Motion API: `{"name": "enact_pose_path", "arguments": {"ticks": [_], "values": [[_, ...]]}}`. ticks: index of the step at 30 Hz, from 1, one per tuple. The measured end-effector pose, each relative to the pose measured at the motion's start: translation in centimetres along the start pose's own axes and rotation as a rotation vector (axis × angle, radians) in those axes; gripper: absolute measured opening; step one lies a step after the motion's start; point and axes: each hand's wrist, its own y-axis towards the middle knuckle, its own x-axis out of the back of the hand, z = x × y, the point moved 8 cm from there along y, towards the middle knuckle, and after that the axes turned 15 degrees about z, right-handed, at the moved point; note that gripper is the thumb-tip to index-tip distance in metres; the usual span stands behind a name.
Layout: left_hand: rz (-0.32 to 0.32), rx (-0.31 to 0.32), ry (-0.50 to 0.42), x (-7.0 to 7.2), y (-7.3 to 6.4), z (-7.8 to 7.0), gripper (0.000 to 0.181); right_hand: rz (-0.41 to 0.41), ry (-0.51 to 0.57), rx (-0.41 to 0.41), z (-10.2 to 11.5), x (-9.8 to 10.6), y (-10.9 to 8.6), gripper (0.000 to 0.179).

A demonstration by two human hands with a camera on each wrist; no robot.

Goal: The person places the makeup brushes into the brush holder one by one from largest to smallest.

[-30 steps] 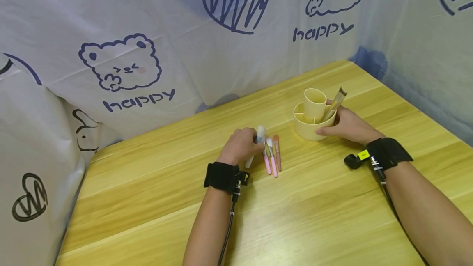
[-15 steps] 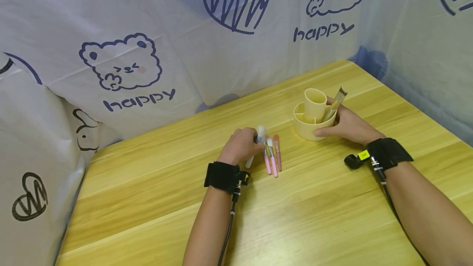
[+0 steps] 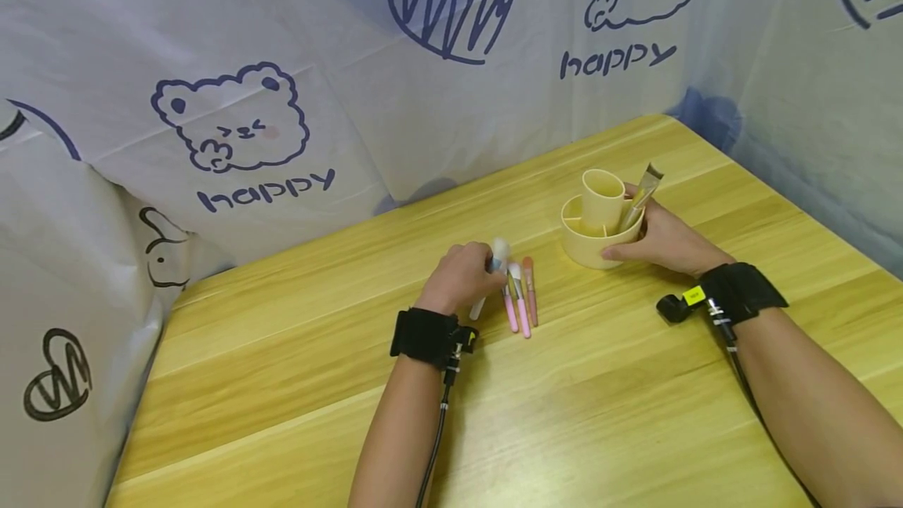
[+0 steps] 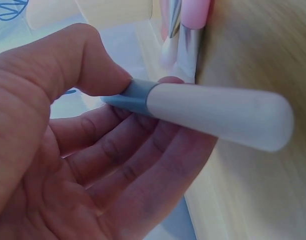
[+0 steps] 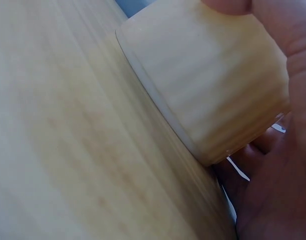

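Observation:
My left hand (image 3: pixel 462 277) pinches a makeup brush with a white handle (image 4: pixel 217 112) and a blue ferrule between thumb and fingers, its pale bristles up beside the hand in the head view. Just right of it lie slim makeup brushes, two with pink handles (image 3: pixel 521 316) and one with a darker rose handle (image 3: pixel 532 308). My right hand (image 3: pixel 670 241) grips the side of a round cream brush holder (image 3: pixel 589 248), thumb on the front wall. The holder has divided compartments and a taller slanted tube in the middle. A flat-tipped brush (image 3: pixel 645 186) leans in its right-hand compartment.
The wood-grain table (image 3: pixel 282 367) reaches back to a white cloth (image 3: pixel 367 116) printed with bears and hearts. Black straps with small cameras sit on both wrists, and a cable (image 3: pixel 433 422) runs along each forearm.

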Motion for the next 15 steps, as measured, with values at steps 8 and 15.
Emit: {"name": "enact_pose_path", "arguments": {"ticks": [8,15], "values": [[0.005,0.000,0.002,-0.02,-0.05,-0.16,0.015,-0.004,-0.008,-0.024,0.06,0.13,-0.16,0.114],[0.007,0.003,-0.001,0.01,0.03,-0.11,0.015,-0.005,0.025,-0.009,0.10,0.08,-0.08,0.104]]}}
